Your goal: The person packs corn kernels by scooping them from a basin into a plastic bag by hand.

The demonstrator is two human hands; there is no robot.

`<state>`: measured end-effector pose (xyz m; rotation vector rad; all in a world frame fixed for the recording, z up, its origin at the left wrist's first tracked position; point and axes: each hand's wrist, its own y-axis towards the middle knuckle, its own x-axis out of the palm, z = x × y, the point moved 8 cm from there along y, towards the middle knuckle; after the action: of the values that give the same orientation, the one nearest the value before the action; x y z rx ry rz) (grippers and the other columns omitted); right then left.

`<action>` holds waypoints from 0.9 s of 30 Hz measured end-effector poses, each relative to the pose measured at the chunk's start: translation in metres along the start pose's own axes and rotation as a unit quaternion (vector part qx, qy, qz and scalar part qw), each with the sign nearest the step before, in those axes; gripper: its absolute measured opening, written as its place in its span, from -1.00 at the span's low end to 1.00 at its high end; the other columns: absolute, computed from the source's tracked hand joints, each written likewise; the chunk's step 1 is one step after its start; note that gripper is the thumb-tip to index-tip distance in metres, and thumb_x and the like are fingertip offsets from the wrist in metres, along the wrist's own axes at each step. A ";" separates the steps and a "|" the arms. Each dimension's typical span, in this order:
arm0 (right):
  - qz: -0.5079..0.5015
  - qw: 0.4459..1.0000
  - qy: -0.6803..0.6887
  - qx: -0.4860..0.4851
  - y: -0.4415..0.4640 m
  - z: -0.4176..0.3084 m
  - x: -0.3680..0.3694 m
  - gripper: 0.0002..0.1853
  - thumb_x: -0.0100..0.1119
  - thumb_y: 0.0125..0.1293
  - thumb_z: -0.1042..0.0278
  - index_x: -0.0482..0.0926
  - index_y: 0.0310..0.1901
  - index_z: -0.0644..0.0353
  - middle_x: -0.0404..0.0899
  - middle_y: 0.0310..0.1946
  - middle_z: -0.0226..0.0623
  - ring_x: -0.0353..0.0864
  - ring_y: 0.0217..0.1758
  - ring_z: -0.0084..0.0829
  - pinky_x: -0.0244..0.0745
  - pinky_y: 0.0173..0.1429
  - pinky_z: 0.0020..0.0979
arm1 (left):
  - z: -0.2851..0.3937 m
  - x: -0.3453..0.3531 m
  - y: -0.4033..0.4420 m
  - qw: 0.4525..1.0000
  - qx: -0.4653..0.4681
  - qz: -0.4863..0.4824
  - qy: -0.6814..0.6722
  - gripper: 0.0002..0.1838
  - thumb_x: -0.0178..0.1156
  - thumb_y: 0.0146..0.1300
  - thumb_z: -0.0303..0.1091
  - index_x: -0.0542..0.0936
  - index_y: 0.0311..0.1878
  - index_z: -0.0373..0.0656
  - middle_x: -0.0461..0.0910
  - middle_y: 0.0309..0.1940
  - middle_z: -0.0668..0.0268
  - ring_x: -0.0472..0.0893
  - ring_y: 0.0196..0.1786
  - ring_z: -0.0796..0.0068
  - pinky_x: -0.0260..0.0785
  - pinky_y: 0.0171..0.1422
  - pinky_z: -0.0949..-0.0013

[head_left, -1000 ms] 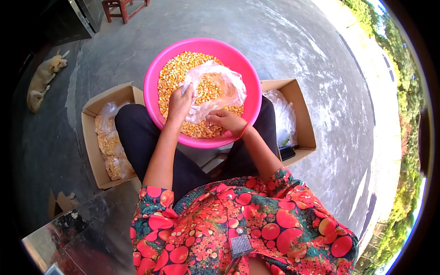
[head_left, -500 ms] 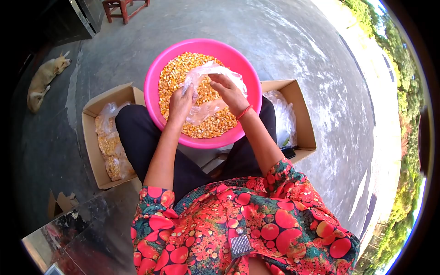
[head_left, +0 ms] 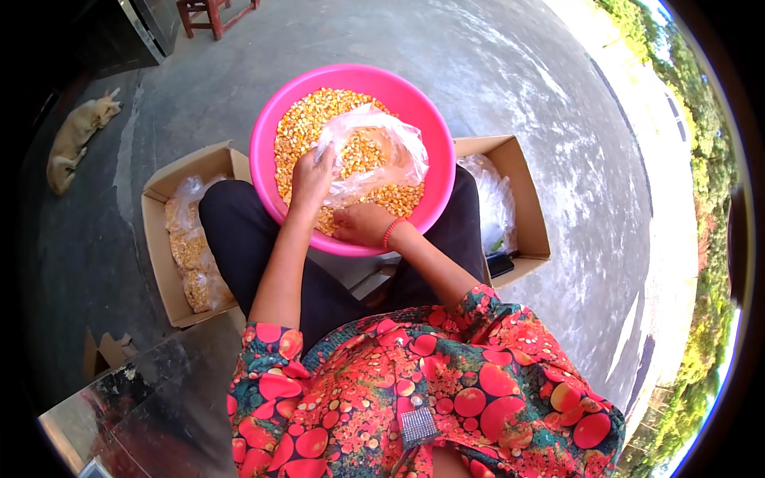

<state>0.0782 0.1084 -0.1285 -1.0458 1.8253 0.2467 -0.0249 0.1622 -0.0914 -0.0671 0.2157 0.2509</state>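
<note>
A pink basin full of yellow corn kernels rests between my knees. In it lies a clear plastic bag, its mouth wide and some kernels showing inside. My left hand pinches the left edge of this bag. Down at the near side of the basin, my right hand, with a red bracelet at the wrist, is curled into the loose kernels. Its fingertips are partly hidden among them.
Left of my legs a cardboard box holds several bags of corn. Another box on the right contains clear plastic bags and a dark object. A dog lies far left; a red stool stands beyond.
My right hand has left the bag's mouth and moved down toward me into the kernels, its fingers curling. My left hand still holds the bag, whose mouth now shows wider.
</note>
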 end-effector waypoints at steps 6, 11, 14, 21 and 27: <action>0.030 0.993 0.107 -0.042 -0.007 0.034 -0.003 -0.74 0.00 0.17 0.20 0.54 -0.24 0.18 0.53 -0.60 -0.12 0.57 -0.44 -0.17 0.48 -0.30 -0.25 | -0.004 0.001 0.002 1.000 -0.005 0.003 -0.025 -0.60 0.01 0.24 -0.11 0.56 -0.32 -0.34 0.56 -0.54 0.13 0.56 -0.44 0.31 0.35 -0.30 0.27; -0.018 0.834 0.524 0.172 -0.037 0.049 -0.021 -0.77 -0.11 0.34 0.24 0.47 -0.24 0.20 0.45 -0.59 -0.44 0.46 -0.64 -0.63 0.37 -0.64 -0.59 | 0.002 -0.007 0.001 0.999 0.008 0.040 0.004 -0.61 0.03 0.22 -0.09 0.58 -0.29 -0.29 0.60 -0.44 0.08 0.60 -0.34 0.17 0.37 -0.23 0.26; -0.004 0.766 0.626 0.147 -0.035 0.059 -0.023 -0.79 -0.13 0.36 0.28 0.46 -0.28 0.21 0.45 -0.53 -0.41 0.45 -0.60 -0.63 0.43 -0.58 -0.59 | -0.004 -0.004 0.002 1.000 -0.007 0.030 -0.004 -0.61 0.03 0.22 -0.09 0.58 -0.30 -0.30 0.60 -0.46 0.09 0.60 -0.36 0.21 0.37 -0.25 0.27; 0.194 0.656 0.725 0.081 -0.016 0.048 -0.092 -0.82 -0.10 0.33 0.35 0.47 -0.23 0.26 0.50 -0.31 -0.28 0.54 -0.30 -0.48 0.53 -0.14 -0.43 | -0.001 0.000 -0.001 0.999 -0.037 0.005 -0.003 -0.63 0.04 0.23 -0.12 0.58 -0.33 -0.30 0.59 -0.51 0.15 0.58 -0.42 0.34 0.37 -0.28 0.32; 0.275 0.901 0.336 -0.007 -0.008 0.040 -0.116 -0.82 -0.01 0.27 0.34 0.54 -0.24 0.23 0.55 -0.28 -0.38 0.51 -0.23 -0.56 0.41 -0.10 -0.49 | 0.001 -0.002 -0.002 0.999 -0.024 0.011 -0.043 -0.64 0.03 0.24 -0.15 0.57 -0.32 -0.33 0.58 -0.53 0.17 0.57 -0.44 0.41 0.36 -0.30 0.34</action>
<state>0.1271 0.1900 -0.0514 -0.6239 2.7434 0.2484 -0.0259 0.1602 -0.0895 -0.1007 0.1248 0.2806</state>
